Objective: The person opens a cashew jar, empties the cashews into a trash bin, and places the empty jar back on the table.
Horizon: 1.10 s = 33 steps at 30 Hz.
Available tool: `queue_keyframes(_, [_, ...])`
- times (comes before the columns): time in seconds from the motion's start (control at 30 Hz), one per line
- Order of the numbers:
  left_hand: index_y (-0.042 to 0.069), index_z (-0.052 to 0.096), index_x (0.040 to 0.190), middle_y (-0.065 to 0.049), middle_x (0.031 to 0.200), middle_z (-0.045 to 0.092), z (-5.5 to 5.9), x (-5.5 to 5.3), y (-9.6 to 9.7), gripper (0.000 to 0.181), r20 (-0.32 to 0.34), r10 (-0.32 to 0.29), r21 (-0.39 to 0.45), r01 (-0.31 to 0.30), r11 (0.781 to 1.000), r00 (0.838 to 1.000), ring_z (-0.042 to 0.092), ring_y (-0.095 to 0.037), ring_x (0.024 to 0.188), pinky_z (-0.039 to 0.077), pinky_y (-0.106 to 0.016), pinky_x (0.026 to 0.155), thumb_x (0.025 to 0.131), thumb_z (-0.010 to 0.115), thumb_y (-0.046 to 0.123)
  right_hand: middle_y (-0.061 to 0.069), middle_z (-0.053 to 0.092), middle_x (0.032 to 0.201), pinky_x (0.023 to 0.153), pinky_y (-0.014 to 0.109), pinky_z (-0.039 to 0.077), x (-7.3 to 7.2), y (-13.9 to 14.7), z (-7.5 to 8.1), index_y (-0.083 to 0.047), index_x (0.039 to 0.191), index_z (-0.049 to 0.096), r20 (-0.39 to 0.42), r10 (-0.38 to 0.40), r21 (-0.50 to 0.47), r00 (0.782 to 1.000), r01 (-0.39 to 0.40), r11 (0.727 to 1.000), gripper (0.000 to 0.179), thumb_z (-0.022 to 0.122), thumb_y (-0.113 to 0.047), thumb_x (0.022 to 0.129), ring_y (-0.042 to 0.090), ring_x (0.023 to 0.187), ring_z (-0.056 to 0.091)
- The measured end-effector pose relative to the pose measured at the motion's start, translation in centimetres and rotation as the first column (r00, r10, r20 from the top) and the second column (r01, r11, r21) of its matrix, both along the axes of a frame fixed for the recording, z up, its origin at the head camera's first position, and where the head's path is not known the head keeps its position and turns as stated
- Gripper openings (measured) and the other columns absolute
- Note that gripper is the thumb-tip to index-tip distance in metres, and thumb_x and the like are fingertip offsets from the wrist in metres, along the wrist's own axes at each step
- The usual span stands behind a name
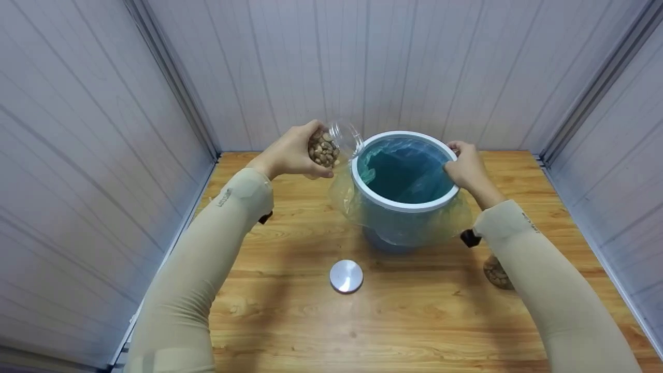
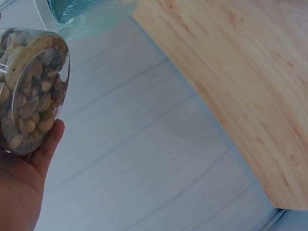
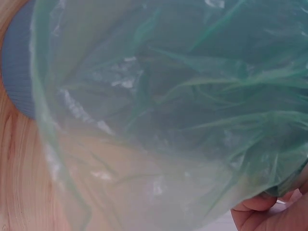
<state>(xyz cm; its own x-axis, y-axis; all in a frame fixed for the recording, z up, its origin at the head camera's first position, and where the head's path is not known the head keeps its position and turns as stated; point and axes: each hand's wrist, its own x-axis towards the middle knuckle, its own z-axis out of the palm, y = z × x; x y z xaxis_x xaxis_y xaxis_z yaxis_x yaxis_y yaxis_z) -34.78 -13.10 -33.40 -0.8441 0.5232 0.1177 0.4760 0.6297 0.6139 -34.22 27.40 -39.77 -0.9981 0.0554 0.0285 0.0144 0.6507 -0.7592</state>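
My left hand grips a clear jar of brown and tan pebbles, tilted with its mouth against the left rim of a trash bin. The left wrist view shows the jar's base and stones packed behind it. A thin green bag lines the bin and hangs over its white rim. On the bin's right side, my right hand holds the rim and bag edge. Bag film fills most of the right wrist view, with fingers of that hand at the lower right corner.
A round silvery lid lies on the wooden table in front of the bin. Another jar of pebbles stands at the right, partly behind my right forearm. Pale panel walls enclose the table at the back and sides.
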Motion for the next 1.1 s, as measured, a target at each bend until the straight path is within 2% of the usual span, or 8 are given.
queue_keyframes(0.33, [0.011,0.051,0.151,-0.01,0.136,0.067,0.6,-0.6,0.9,0.092,-0.034,-0.011,-0.031,0.01,0.999,0.999,0.064,-0.025,0.121,0.057,-0.044,0.108,0.075,0.099,0.03,0.033,0.056,0.144,0.115,0.06,0.052,0.1,-0.6,0.1,0.008,0.151,0.049,0.055,0.001,-0.02,0.998,0.0,1.0,0.058,0.047,0.006,0.093,0.044,0.129,0.056])
queue_keyframes(0.7, [0.015,0.053,0.149,-0.006,0.136,0.067,0.0,-0.8,2.0,0.089,-0.081,-0.004,-0.115,-0.005,0.993,0.997,0.064,-0.024,0.121,0.055,-0.047,0.11,0.076,0.098,0.037,0.033,0.054,0.146,0.115,0.061,0.052,0.1,-0.8,0.2,0.006,0.153,0.048,0.085,0.008,-0.028,0.996,-0.006,1.0,0.057,0.048,0.007,0.096,0.045,0.13,0.055])
queue_keyframes(1.0, [0.013,0.049,0.155,-0.006,0.142,0.064,0.4,-0.8,3.5,0.095,-0.15,-0.033,-0.23,-0.002,0.973,0.988,0.062,-0.027,0.13,0.051,-0.049,0.116,0.078,0.096,0.041,0.032,0.061,0.136,0.108,0.055,0.054,0.0,-0.3,-0.2,0.009,0.148,0.053,0.01,0.005,-0.002,1.0,-0.005,1.0,0.059,0.049,0.005,0.089,0.041,0.12,0.059])
queue_keyframes(1.1, [0.013,0.048,0.156,-0.007,0.145,0.064,0.5,-0.9,4.0,0.095,-0.182,-0.052,-0.26,0.003,0.965,0.982,0.062,-0.028,0.132,0.05,-0.049,0.118,0.079,0.096,0.041,0.032,0.059,0.137,0.11,0.056,0.054,0.1,-0.1,-0.2,0.008,0.149,0.053,0.018,0.002,-0.001,1.0,-0.002,1.0,0.057,0.05,0.005,0.092,0.042,0.121,0.058])
